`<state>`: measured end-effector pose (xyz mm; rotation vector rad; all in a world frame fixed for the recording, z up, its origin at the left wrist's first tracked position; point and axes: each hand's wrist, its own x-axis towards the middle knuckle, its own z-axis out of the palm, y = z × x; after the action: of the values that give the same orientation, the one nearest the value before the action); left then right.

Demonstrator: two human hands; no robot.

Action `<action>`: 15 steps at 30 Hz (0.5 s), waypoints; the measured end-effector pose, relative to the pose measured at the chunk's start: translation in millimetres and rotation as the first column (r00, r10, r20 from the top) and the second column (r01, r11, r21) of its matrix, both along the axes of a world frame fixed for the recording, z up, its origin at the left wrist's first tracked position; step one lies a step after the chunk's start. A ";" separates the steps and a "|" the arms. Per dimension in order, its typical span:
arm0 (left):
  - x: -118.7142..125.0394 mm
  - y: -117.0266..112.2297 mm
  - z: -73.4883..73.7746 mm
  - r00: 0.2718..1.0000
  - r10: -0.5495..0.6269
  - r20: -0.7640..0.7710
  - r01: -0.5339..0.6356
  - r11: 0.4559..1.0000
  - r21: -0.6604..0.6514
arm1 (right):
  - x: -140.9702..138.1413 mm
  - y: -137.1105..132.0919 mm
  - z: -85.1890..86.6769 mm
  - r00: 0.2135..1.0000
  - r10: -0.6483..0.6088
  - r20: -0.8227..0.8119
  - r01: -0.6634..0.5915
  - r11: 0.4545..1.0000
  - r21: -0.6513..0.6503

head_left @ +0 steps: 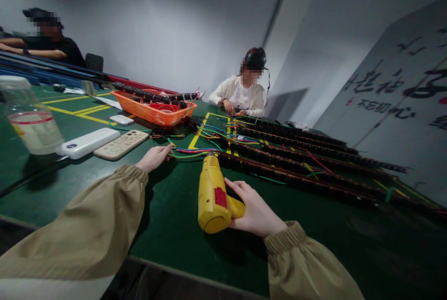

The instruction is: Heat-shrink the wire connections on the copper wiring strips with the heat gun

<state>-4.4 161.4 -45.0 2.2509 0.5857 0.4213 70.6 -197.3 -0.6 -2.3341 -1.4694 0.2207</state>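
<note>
My right hand [253, 209] is wrapped round the handle of a yellow heat gun [212, 197] with a red label, its nozzle pointing away from me toward the wires. In my left hand [155, 157] the fingers pinch the ends of several coloured wires [192, 151]. These wires run right, past the nozzle, to a long dark cable chain [258, 165]. The nozzle tip sits close to the wires; whether it touches them I cannot tell.
More cable chains [314, 151] lie across the green table [181, 244]. An orange basket [150, 109] holds dark chain pieces. To the left are a bottle [35, 123], a white power bank [89, 143] and a beige phone case [122, 145]. A co-worker [242, 90] sits opposite, another person [52, 41] far left.
</note>
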 end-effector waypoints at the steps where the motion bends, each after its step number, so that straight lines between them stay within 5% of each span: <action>1: 0.1 -0.3 0.2 1.000 0.005 0.001 -0.005 1.000 -0.001 | -0.8 0.6 -0.3 1.000 -0.002 0.003 0.002 1.000 0.000; 15: -0.3 -3.9 -0.4 0.998 0.015 0.064 -0.016 1.000 0.010 | -50.1 54.0 1.5 0.993 0.122 -0.004 -0.122 0.992 0.013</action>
<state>-4.6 157.5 -45.4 2.2359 0.5690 0.5034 20.4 -143.3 0.9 -2.2344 -1.6077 0.2479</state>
